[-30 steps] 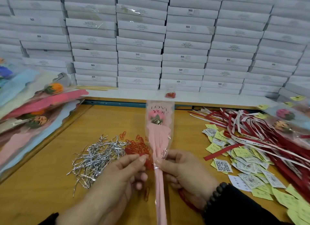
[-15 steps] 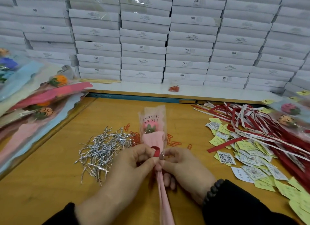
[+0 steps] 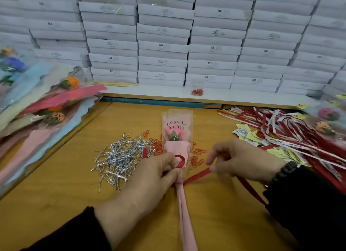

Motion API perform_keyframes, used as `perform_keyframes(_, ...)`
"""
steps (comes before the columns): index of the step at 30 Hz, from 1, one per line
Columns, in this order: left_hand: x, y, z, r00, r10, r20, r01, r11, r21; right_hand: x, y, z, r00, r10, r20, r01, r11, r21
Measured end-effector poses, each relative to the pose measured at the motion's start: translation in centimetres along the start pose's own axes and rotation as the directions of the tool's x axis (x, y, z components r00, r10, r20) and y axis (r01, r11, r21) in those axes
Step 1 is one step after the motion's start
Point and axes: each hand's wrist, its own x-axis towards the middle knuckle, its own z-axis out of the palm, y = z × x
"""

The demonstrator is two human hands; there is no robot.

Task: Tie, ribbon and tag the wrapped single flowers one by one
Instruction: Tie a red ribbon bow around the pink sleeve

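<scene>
A pink wrapped single flower in a clear "LOVE YOU" sleeve lies lengthwise on the wooden table, its stem end towards me. My left hand grips the sleeve's neck and pinches a red ribbon loop there. My right hand pinches the red ribbon and holds it taut out to the right of the neck. Silver twist ties lie in a heap left of the flower. Red paper clips are scattered behind it. Tags lie at the right.
Wrapped flowers are piled at the left. Red and white ribbons with more wrapped flowers lie at the right. White boxes are stacked along the back behind a white ledge with a bag of clips.
My hands met at the sleeve's neck with the ribbon loop; now my right hand has drawn away to the right, pulling the ribbon end taut. The flower has sunk lower on the table.
</scene>
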Motion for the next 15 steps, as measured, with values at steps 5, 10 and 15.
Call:
perform_keyframes(5, -0.1, -0.2, 0.1, 1.000, -0.026, 0.009, 0.027, 0.999, -0.026, 0.1, 1.3, -0.4, 0.813, -0.219, -0.540, -0.201, 0.764, -0.613)
perform_keyframes(10, 0.0, -0.3, 0.2, 1.000, -0.020, 0.006, 0.020, 0.999, -0.029, -0.6, 0.1, 1.3, 0.946, -0.054, -0.320, -0.089, 0.906, -0.413)
perform_keyframes(15, -0.1, 0.0, 0.2, 1.000, -0.015, 0.013, 0.015, 1.000, -0.027, -0.3, -0.1, 3.3, 0.965, 0.096, -0.246, -0.221, 0.801, -0.557)
